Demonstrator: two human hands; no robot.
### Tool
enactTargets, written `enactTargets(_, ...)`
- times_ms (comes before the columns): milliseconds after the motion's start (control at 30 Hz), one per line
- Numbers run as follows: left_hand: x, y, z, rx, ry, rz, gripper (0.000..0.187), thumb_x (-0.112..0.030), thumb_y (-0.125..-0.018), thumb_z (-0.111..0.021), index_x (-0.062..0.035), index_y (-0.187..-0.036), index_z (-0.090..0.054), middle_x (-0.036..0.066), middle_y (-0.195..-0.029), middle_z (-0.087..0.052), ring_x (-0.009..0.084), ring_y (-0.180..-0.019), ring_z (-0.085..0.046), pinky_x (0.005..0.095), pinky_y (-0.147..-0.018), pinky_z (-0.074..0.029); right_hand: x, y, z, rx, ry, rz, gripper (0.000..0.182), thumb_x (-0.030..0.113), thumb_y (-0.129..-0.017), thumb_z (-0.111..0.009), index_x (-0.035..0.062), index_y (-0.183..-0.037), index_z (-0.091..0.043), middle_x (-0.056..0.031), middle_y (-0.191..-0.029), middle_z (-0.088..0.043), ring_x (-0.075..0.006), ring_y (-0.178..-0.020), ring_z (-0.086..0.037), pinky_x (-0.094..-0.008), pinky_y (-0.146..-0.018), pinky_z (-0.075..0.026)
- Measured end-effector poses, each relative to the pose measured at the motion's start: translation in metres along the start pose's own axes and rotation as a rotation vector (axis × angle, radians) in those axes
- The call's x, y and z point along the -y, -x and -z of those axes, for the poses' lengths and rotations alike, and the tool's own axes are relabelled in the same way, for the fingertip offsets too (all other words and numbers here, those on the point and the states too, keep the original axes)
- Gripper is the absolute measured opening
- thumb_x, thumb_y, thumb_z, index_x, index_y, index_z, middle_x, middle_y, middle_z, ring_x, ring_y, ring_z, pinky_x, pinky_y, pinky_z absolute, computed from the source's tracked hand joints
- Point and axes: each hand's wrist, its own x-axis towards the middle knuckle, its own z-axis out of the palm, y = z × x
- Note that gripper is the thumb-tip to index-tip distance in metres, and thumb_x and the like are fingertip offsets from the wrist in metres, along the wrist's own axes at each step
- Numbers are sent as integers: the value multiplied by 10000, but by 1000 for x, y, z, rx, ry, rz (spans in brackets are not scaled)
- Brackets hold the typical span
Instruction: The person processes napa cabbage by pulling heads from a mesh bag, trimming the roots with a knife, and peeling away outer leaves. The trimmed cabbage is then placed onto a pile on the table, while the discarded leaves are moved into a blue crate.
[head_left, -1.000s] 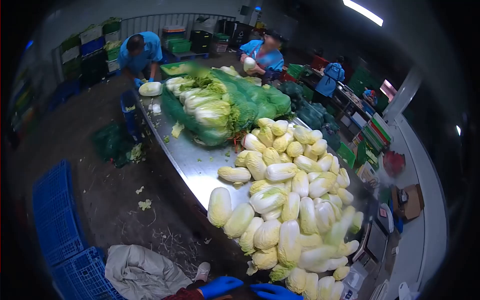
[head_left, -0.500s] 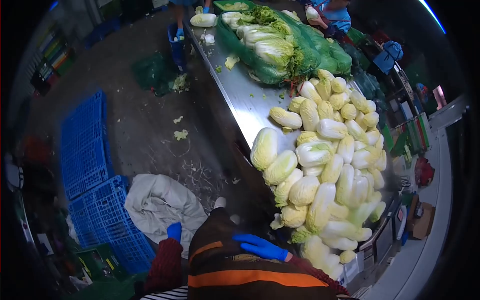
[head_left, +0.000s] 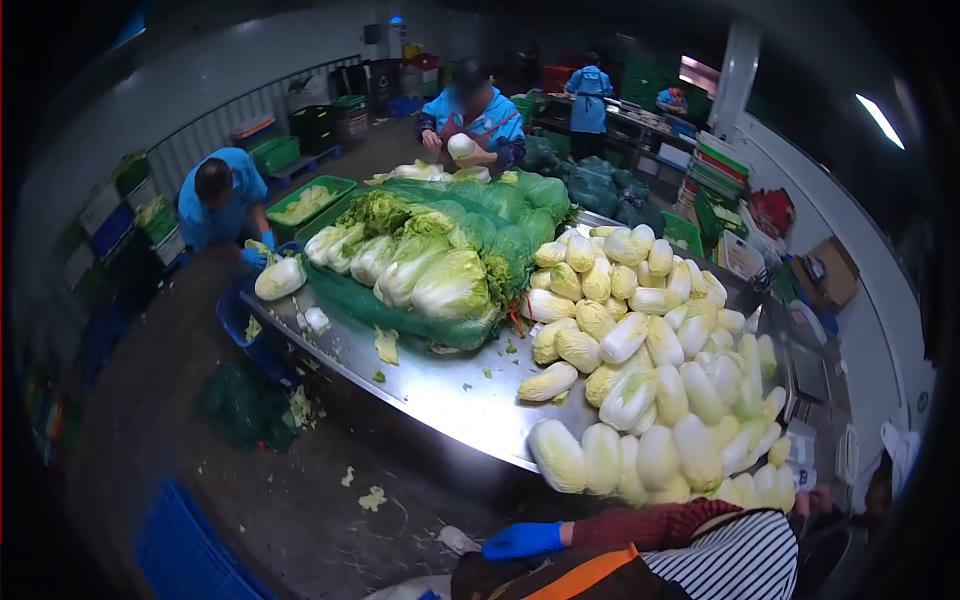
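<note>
My right hand (head_left: 525, 541), in a blue glove, rests against the dark apron (head_left: 575, 580) at the bottom, its fingers lying flat and holding nothing visible. Only a small blue bit of my left hand (head_left: 428, 595) shows at the bottom edge, its fingers hidden. Beyond my right hand, trimmed cabbages (head_left: 625, 340) are piled on the metal table (head_left: 435, 400). Leafier cabbages (head_left: 450, 285) lie in a green net bag (head_left: 400, 322) on the table's far half.
A person (head_left: 215, 205) bends at the left by a green crate (head_left: 310, 202). Behind the table another person (head_left: 475, 115) holds a cabbage. More people stand farther back. A blue pallet (head_left: 195, 545) and leaf scraps (head_left: 372, 498) are on the floor.
The view has swung up and turned, bringing the co-workers into sight. My left hand has dropped almost out of the frame. My right hand stays by the apron, now lower in view.
</note>
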Motion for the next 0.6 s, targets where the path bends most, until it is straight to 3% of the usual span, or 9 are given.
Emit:
enactTargets(100,-71,-57,40,-52,223,-124,251,-201,-972,-487,-43,-1141,-586,61,-1027,-610,159,-900,-578,305,-806,-495,41,-52,24,44,74,40,530,465,-962,-520,36,-1269,-580,-120,-1271,-611,-223,-1164,-569,-354,-1013,-427)
enactTargets(167,-100,-106,77,-118,386,-274,274,-193,-984,-480,-30,-1179,-583,56,-1060,-605,149,-936,-574,295,-842,-498,70,-69,45,64,128,27,471,431,-960,-533,45,-1217,-613,-147,-1197,-641,-257,-1105,-603,-377,-961,-457)
enactTargets(200,-119,-123,90,-148,456,-361,286,-189,-989,-477,-24,-1197,-582,54,-1076,-603,143,-953,-572,289,-860,-499,72,-86,58,32,206,38,432,435,-951,-525,51,-1118,-628,-151,-1053,-656,-289,-1008,-627,-391,-878,-476)
enactTargets(267,-145,-160,113,-192,552,-502,309,-181,-1001,-470,-11,-1235,-579,50,-1110,-598,133,-989,-568,279,-895,-502,79,-117,83,-129,468,313,365,402,-927,-534,64,-999,-651,-178,-907,-666,-359,-868,-643,-421,-763,-505)
enactTargets(333,-183,-156,117,-161,514,-523,347,-213,-986,-502,-11,-1261,-570,65,-1180,-609,144,-1026,-589,277,-864,-502,125,-142,116,-117,443,203,338,379,-914,-560,69,-959,-687,-201,-959,-666,-384,-897,-632,-430,-792,-509)
enactTargets(367,-217,-121,98,-166,546,-418,371,-231,-972,-532,-41,-1291,-554,99,-1230,-601,202,-1102,-586,362,-946,-476,114,-166,122,-319,503,265,353,366,-911,-580,41,-1000,-688,-196,-983,-674,-382,-935,-630,-421,-840,-508)
enactTargets(433,-207,-111,108,-252,539,-313,362,-261,-972,-532,-50,-1263,-575,82,-1168,-635,192,-1010,-622,347,-840,-505,125,-207,153,-248,522,190,387,368,-903,-599,16,-1047,-675,-187,-1019,-675,-377,-967,-626,-414,-879,-503)
enactTargets(500,-168,-126,120,-201,217,-294,341,-279,-978,-506,-97,-1255,-585,94,-1068,-670,206,-875,-649,323,-735,-506,115,-247,162,-197,483,205,392,369,-906,-594,17,-1060,-672,-184,-1037,-672,-373,-980,-623,-412,-886,-499)
enactTargets(600,-66,-110,137,-330,618,193,369,-315,-952,-546,-145,-1279,-544,115,-1141,-636,243,-923,-622,315,-694,-493,129,-278,201,-128,526,224,407,384,-921,-567,26,-1089,-663,-183,-1072,-663,-366,-1006,-618,-412,-896,-492)
